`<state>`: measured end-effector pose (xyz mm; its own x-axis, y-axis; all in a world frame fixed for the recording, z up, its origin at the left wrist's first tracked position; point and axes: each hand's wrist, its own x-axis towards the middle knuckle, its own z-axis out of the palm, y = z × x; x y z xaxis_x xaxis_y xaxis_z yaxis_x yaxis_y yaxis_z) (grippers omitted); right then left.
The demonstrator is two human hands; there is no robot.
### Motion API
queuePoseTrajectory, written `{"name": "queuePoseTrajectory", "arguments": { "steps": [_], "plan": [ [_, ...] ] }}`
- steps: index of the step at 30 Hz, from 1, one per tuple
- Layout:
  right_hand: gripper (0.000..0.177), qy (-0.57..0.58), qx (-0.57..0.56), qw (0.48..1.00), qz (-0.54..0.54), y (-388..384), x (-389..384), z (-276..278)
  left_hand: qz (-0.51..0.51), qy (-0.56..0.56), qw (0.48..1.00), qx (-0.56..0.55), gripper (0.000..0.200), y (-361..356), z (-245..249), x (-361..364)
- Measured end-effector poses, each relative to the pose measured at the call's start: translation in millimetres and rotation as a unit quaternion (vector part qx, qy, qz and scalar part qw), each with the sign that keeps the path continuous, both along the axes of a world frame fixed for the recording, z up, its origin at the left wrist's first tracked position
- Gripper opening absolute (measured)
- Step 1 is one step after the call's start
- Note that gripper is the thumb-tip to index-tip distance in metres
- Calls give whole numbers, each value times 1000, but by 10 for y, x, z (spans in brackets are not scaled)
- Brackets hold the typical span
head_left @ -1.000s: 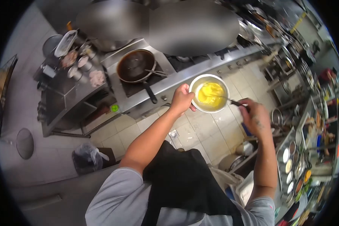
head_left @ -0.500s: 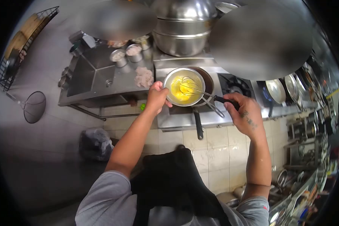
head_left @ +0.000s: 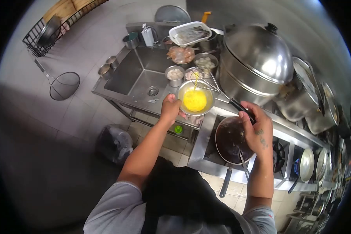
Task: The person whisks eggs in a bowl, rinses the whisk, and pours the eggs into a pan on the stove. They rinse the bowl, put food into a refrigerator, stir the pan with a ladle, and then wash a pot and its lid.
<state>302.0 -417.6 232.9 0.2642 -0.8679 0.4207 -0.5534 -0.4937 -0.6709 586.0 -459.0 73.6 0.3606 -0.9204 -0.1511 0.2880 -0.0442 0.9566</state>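
My left hand (head_left: 171, 110) grips the left rim of a metal bowl (head_left: 180, 93), tilted slightly toward me. Yellow beaten egg (head_left: 195, 100) lies in the bowl. My right hand (head_left: 255, 124) is closed round the black handle of a whisk (head_left: 216, 86). The whisk's wires hang above the far side of the bowl, and a yellow strand runs from them down to the egg. Below and right of the bowl, a pan of dark liquid (head_left: 231, 136) sits on the stove with a metal utensil in it, partly behind my right wrist.
A large lidded steamer pot (head_left: 257, 58) stands behind the stove. At the left are a sink (head_left: 124, 80), small metal containers of food (head_left: 174, 76) and a white tray (head_left: 190, 33). Light pans (head_left: 306, 165) rest on the right burners. A lined bin (head_left: 115, 144) stands on the floor.
The view has turned left toward the sink. Both hands have carried bowl and whisk from over the dark pan to beside the sink counter. The whisk has risen out of the egg.
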Motion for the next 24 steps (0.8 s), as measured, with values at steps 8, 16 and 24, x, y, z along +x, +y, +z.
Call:
{"name": "queuePoseTrajectory", "arguments": {
  "steps": [8,16,24],
  "plan": [
    [21,152,-2,988,14,-705,925,-1133,30,-37,996,77,14,-500,-746,1000],
    [25,-38,300,953,-13,-1258,1570,-1761,-128,-87,975,159,10,-1079,-1521,1709],
    [21,41,325,934,-141,-938,1881,-1469,-280,-61,940,187,16,-1230,-1641,1892]
  ]
}}
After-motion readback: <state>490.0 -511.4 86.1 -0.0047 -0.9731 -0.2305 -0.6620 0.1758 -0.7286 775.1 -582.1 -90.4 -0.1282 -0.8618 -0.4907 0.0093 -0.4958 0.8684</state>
